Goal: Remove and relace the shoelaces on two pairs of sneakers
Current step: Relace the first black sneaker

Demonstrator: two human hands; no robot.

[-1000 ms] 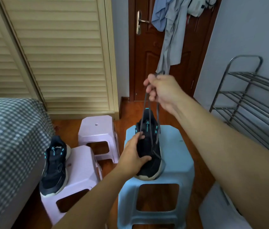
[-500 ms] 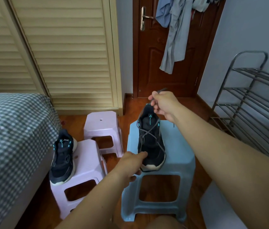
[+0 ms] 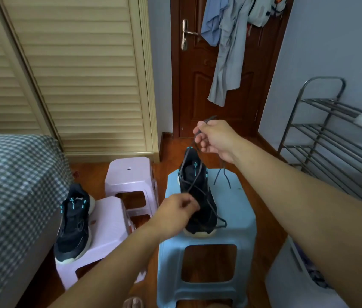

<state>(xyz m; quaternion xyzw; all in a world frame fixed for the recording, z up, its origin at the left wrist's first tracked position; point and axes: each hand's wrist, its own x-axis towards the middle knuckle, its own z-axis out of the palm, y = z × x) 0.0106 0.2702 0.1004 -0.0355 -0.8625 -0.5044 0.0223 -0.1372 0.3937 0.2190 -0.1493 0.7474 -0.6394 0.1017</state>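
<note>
Louvred doors fill your view from 9 to 12 o'clock, and your bed, under a checked cover, takes the 8 o'clock corner. At 12 o'clock stands the brown door with grey and blue clothes hanging on it. At 3 o'clock you have a metal rack against the wall.

At 6 o'clock, right before you, sits the blue stool. On its top rests the dark shoe, toe towards you, heel towards the door. At 7 o'clock is a lilac stool carrying a second shoe, also toe towards you, with its outer side hard by the bed. Another lilac stool stands just behind it, near the louvred doors.

Your right hand is raised above the heel of the shoe on the blue stool, fingers curled round the lace; a short end pokes out above your fist and two loose ends dangle below your wrist over the stool top. From your fist the lace runs down slack across the tongue. Your left hand hovers at the forefoot of that shoe, thumb and fingers pinching the lace there. A slack loop of lace lies off the toe on its right side, touching the stool top.
</note>
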